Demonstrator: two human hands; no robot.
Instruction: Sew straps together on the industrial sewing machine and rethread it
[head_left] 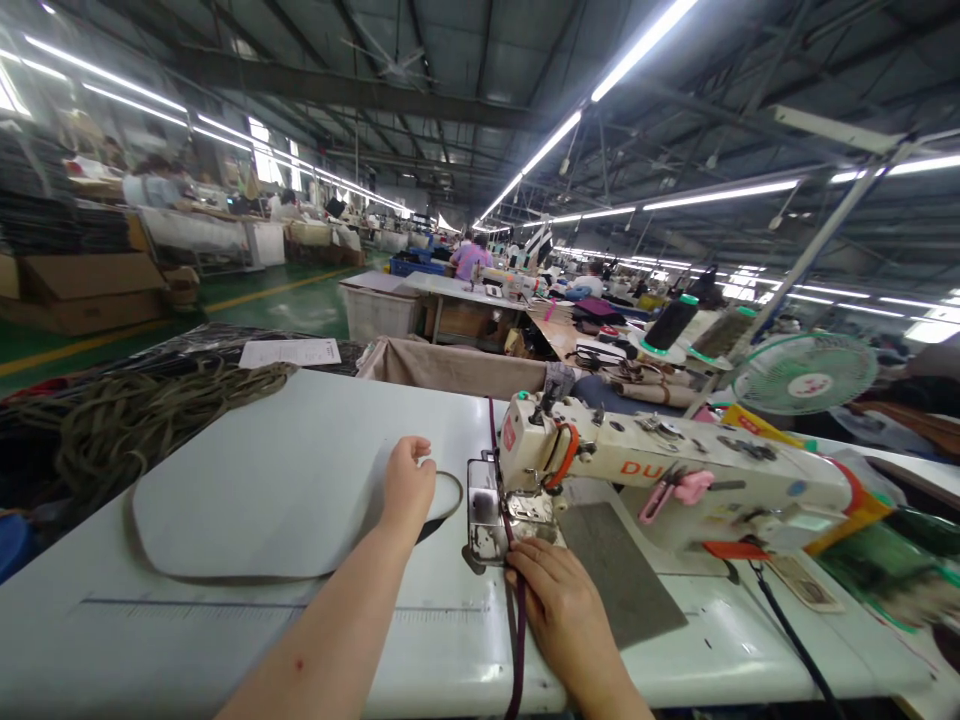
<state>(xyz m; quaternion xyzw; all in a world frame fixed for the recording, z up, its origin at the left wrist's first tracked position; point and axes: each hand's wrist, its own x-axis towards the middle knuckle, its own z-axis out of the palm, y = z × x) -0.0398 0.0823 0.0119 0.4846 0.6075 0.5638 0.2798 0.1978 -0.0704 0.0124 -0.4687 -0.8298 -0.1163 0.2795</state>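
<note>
A narrow dark purple strap (520, 620) runs over the table edge and through the needle area of the white sewing machine (630, 450). My right hand (553, 590) holds it close in front of the metal needle plate (485, 508), fingers together and pressed down. Left of the machine, my left hand (409, 485) is above the table with its fingers curled in. A thin olive strap (460, 488) loops out beside its thumb; whether the fingers grip it is hidden. That strap appears to continue in a wide curve across the white tabletop (300, 480).
A heap of olive straps (157, 415) lies at the far left, near a paper sheet (290, 352). Behind the table is a fabric-lined bin (457, 368). Thread cones (671, 325) and a green fan (806, 375) stand at right. A grey mat (619, 570) lies under the machine arm.
</note>
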